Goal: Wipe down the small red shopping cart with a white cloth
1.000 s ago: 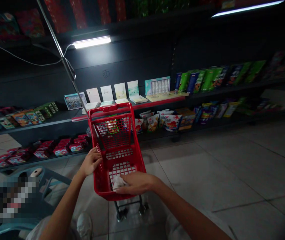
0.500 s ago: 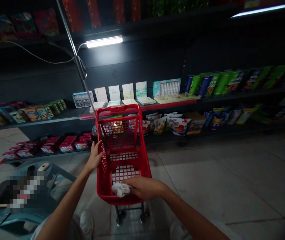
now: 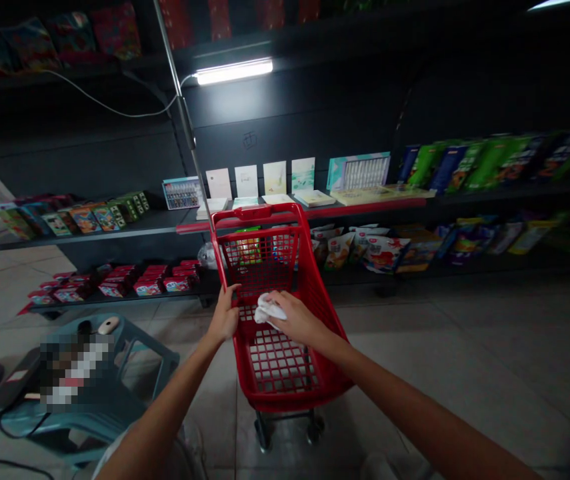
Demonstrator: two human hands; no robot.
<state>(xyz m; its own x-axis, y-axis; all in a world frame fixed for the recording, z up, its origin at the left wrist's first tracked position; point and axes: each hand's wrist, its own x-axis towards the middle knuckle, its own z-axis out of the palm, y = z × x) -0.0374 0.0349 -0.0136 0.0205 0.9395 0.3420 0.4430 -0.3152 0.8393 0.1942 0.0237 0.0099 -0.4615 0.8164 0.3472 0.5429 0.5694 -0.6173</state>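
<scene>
Red plastic sat in the loosely curled grip of the left hand [image 3: 225, 316], at nine o'clock on the shopping cart [image 3: 317, 288], whose long axis ran eleven to five; at three, nearer the centreline, white cloth [image 3: 269, 309] filled the clenched right hand [image 3: 294, 319].

The shopping cart [image 3: 322, 300] is red plastic, with a gridded basket floor, a mesh far panel and a bar handle across its far end. It stands upright on the tiled floor [image 3: 415, 353], and dark metal legs and wheels show beneath its near end. A white cloth [image 3: 266, 311], crumpled into a small bunch and partly covered, is inside the basket outline, nearer the far panel.
</scene>
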